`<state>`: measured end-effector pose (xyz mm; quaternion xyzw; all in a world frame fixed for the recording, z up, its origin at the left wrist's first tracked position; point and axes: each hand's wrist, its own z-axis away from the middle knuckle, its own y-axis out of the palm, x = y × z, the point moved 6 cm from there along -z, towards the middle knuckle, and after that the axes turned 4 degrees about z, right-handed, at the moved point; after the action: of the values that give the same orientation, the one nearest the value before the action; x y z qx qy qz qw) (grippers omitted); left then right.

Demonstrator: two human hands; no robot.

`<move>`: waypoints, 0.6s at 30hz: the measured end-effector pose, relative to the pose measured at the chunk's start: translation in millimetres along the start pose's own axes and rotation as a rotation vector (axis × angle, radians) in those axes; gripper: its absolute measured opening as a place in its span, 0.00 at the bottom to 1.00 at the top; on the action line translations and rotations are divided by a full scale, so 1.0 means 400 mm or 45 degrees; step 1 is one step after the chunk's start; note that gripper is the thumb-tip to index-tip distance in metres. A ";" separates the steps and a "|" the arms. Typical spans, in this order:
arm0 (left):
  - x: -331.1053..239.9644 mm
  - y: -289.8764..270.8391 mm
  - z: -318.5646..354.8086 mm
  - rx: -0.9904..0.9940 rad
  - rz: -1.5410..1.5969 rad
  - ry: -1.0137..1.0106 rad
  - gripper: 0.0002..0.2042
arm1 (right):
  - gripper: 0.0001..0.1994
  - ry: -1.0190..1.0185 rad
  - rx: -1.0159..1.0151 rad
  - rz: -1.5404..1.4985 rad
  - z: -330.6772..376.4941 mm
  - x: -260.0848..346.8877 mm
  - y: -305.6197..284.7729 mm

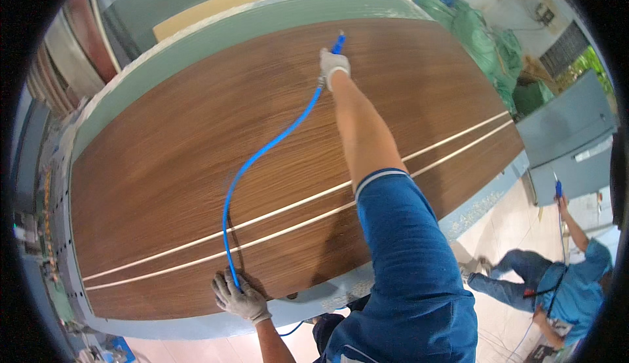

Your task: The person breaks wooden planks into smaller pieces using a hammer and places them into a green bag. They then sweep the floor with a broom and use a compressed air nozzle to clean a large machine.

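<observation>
My right hand (334, 68), in a pale work glove, reaches over the far part of a brown wood-grain panel (177, 147). Its fingers are wrapped round a blue air blow gun (339, 43) whose tip points away from me. From the gun a blue air hose (259, 153) curves back across the panel to the near edge. There my left hand (242, 297), gloved in grey, has the hose running between its fingers and under the palm. Two thin pale strips (288, 208) run lengthwise along the panel, crossed by the hose and my right arm.
A pale grey-green machine bed (216, 52) surrounds the panel. Green plastic sacks (485, 48) are piled at the far right, near a grey cabinet (570, 133). At the right a co-worker (557, 284) in blue holds up a blue tool (558, 188). Boards (85, 35) stand at the left.
</observation>
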<state>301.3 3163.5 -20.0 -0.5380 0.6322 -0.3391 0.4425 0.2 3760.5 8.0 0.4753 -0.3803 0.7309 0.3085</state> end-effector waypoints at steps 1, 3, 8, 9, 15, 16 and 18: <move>0.014 -0.006 -0.015 0.035 -0.040 0.043 0.20 | 0.21 -0.042 -0.073 0.079 -0.030 -0.008 -0.073; 0.036 -0.012 -0.039 0.091 -0.018 0.016 0.20 | 0.21 -0.084 -0.145 0.137 -0.081 -0.044 -0.206; -0.005 0.016 -0.049 0.213 0.070 0.326 0.19 | 0.21 -0.032 -0.259 0.231 -0.089 -0.018 -0.410; -0.023 0.030 -0.039 0.280 0.044 0.484 0.19 | 0.24 -0.030 -0.228 0.192 -0.077 -0.012 -0.428; 0.024 -0.031 -0.058 0.168 0.068 0.468 0.20 | 0.21 -0.011 -0.277 0.041 0.022 -0.036 -0.492; 0.019 -0.040 -0.057 0.157 0.084 0.469 0.20 | 0.20 -0.034 -0.271 -0.040 0.032 -0.046 -0.494; 0.031 -0.035 -0.056 0.289 0.078 0.335 0.18 | 0.16 -0.009 -0.146 -0.164 0.068 -0.057 -0.460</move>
<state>285.6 3147.4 -1.2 -0.4162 0.6585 -0.4622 0.4239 170.5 3831.3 42.0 0.4830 -0.3912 0.6849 0.3803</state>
